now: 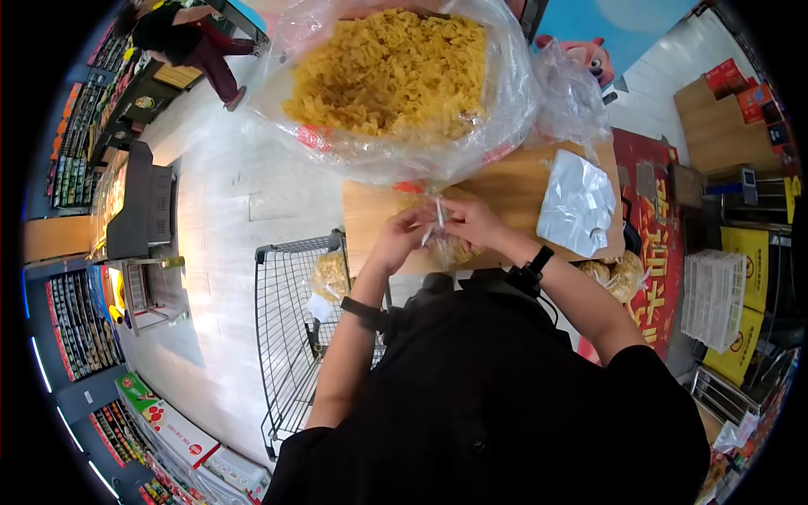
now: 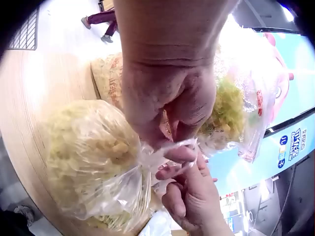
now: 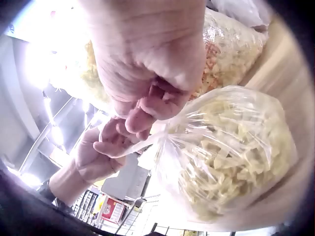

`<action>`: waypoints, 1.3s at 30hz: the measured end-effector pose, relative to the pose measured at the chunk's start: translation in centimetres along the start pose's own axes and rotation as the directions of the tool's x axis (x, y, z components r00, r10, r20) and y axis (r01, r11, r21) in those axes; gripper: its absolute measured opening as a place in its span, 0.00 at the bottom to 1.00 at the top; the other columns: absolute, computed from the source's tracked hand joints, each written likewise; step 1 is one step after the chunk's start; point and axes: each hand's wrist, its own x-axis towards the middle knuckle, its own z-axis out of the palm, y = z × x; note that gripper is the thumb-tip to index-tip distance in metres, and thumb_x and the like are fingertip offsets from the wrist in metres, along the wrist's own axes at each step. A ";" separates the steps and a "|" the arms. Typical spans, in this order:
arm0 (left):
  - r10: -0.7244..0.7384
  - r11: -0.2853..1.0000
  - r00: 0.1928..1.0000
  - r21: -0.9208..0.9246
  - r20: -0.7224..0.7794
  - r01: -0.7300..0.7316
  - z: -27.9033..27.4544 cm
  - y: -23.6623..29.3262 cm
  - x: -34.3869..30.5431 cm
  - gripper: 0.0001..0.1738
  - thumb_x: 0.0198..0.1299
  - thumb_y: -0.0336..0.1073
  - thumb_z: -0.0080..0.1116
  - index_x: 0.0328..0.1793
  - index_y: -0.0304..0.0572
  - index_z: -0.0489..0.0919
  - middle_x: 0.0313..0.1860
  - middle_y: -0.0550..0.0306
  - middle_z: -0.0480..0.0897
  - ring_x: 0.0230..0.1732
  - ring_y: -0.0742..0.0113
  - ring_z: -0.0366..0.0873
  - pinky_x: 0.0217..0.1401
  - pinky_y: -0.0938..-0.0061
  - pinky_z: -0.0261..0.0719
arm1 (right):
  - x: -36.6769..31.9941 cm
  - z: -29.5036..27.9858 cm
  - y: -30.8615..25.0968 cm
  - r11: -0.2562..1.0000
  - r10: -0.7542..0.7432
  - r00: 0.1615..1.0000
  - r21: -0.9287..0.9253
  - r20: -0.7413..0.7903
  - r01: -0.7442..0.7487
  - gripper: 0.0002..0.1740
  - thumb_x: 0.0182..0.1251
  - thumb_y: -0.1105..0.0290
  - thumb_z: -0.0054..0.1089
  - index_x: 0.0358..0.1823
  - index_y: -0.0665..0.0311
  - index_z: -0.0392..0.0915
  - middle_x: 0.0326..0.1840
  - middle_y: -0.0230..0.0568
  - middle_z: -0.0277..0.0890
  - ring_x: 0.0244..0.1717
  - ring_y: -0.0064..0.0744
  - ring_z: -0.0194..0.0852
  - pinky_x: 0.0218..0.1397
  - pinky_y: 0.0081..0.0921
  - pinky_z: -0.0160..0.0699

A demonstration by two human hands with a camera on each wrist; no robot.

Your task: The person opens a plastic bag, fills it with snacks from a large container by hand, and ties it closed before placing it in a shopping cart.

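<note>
A clear plastic bag of pale yellow, curly dry pieces (image 2: 93,162) sits on the wooden table, its body rounded and its top gathered. At its neck, my left hand (image 1: 408,231) pinches one thin strip of the plastic. Close beside it, my right hand (image 1: 473,223) pinches another strip with bent fingers. The right wrist view shows the stretched plastic (image 3: 147,142) running from the bag's neck to the fingertips of both hands. Just beyond the hands stands a large open clear sack (image 1: 513,126) filled with the same yellow pieces.
Flat white plastic bags (image 1: 576,202) lie on the table (image 1: 513,198) at right. A wire shopping cart (image 1: 286,311) with a filled bag (image 1: 330,273) stands at left. More filled bags (image 1: 624,278) sit at the table's right. A person (image 1: 189,42) stands in the aisle, far left.
</note>
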 end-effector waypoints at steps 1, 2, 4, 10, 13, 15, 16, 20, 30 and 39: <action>0.039 0.999 0.999 0.026 0.027 -0.040 -0.1 -0.4 0.2 0.13 0.65 0.23 0.54 0.55 0.36 0.77 0.46 0.58 0.82 0.44 0.69 0.80 0.44 0.75 0.81 | -0.2 0.1 -0.1 1.000 -0.002 1.000 0.007 -0.001 0.002 0.35 0.73 0.71 0.56 0.78 0.42 0.57 0.38 0.29 0.83 0.22 0.14 0.72 0.16 0.16 0.72; 0.077 0.996 0.996 0.050 0.054 -0.080 -0.3 -0.9 0.6 0.13 0.65 0.24 0.55 0.55 0.36 0.76 0.46 0.58 0.81 0.45 0.69 0.80 0.44 0.76 0.81 | -0.4 0.2 -0.1 1.000 -0.003 1.000 0.014 -0.002 0.003 0.35 0.72 0.71 0.57 0.78 0.42 0.57 0.40 0.29 0.84 0.23 0.13 0.73 0.16 0.16 0.72; 0.131 0.990 0.991 0.047 0.025 -0.132 -0.2 -1.4 0.5 0.12 0.64 0.24 0.57 0.53 0.37 0.76 0.46 0.58 0.81 0.47 0.70 0.79 0.46 0.75 0.81 | -0.3 0.2 0.4 0.997 -0.062 0.998 0.045 0.026 0.061 0.35 0.72 0.70 0.58 0.78 0.42 0.58 0.45 0.28 0.84 0.25 0.13 0.74 0.17 0.16 0.73; 0.153 0.987 0.986 0.064 -0.063 -0.149 -0.6 -2.8 0.9 0.08 0.63 0.24 0.59 0.48 0.36 0.79 0.41 0.60 0.82 0.48 0.73 0.79 0.53 0.75 0.78 | 0.0 0.7 1.1 0.984 -0.097 0.995 -0.149 0.010 0.098 0.37 0.66 0.69 0.64 0.76 0.44 0.62 0.41 0.30 0.85 0.27 0.17 0.76 0.27 0.21 0.76; 0.095 0.982 0.995 0.162 0.043 -0.101 -0.5 -2.0 0.6 0.08 0.63 0.24 0.59 0.48 0.36 0.80 0.39 0.62 0.82 0.47 0.74 0.79 0.54 0.76 0.77 | 1.2 1.1 3.4 0.945 -0.276 0.961 -0.188 -0.015 0.268 0.38 0.62 0.72 0.64 0.75 0.45 0.64 0.36 0.34 0.84 0.28 0.20 0.76 0.33 0.23 0.77; 0.099 0.986 0.990 0.123 0.104 -0.111 0.4 -1.3 0.2 0.11 0.62 0.25 0.60 0.51 0.36 0.81 0.41 0.63 0.83 0.46 0.75 0.79 0.53 0.77 0.76 | 1.4 1.0 4.1 0.940 -0.285 0.957 -0.215 -0.061 0.266 0.36 0.61 0.73 0.63 0.73 0.46 0.67 0.33 0.35 0.82 0.28 0.22 0.76 0.35 0.24 0.76; 0.095 0.981 0.987 0.154 0.129 -0.115 0.5 -1.3 0.2 0.12 0.63 0.25 0.60 0.53 0.36 0.81 0.43 0.63 0.83 0.46 0.76 0.79 0.53 0.77 0.76 | 1.4 0.9 4.2 0.953 -0.232 0.969 -0.219 -0.090 0.208 0.35 0.60 0.73 0.63 0.71 0.47 0.69 0.32 0.35 0.82 0.28 0.22 0.75 0.35 0.24 0.76; 0.127 0.969 0.973 0.183 0.194 -0.163 0.8 -1.7 0.5 0.16 0.63 0.26 0.59 0.58 0.37 0.80 0.47 0.62 0.84 0.46 0.77 0.79 0.54 0.78 0.75 | 1.9 1.2 5.2 0.932 -0.310 0.934 -0.249 -0.176 0.262 0.17 0.60 0.73 0.63 0.51 0.59 0.82 0.25 0.35 0.77 0.26 0.27 0.72 0.33 0.26 0.72; 0.105 0.991 0.976 0.100 -0.192 -0.087 -2.4 -3.8 2.8 0.13 0.58 0.23 0.58 0.50 0.36 0.80 0.34 0.58 0.84 0.32 0.72 0.81 0.34 0.76 0.78 | -0.2 -0.4 4.9 0.844 -0.450 0.882 -0.389 -0.138 0.370 0.11 0.58 0.71 0.62 0.22 0.64 0.70 0.27 0.40 0.65 0.27 0.37 0.68 0.29 0.33 0.65; -0.067 0.997 0.863 0.003 -0.500 0.079 -5.2 -6.2 3.9 0.08 0.51 0.23 0.58 0.39 0.35 0.78 0.24 0.55 0.81 0.21 0.71 0.76 0.22 0.77 0.70 | -4.7 -3.8 8.6 0.722 -0.379 0.925 -0.626 -0.003 0.294 0.13 0.60 0.69 0.61 0.22 0.64 0.68 0.29 0.41 0.64 0.27 0.41 0.69 0.30 0.35 0.68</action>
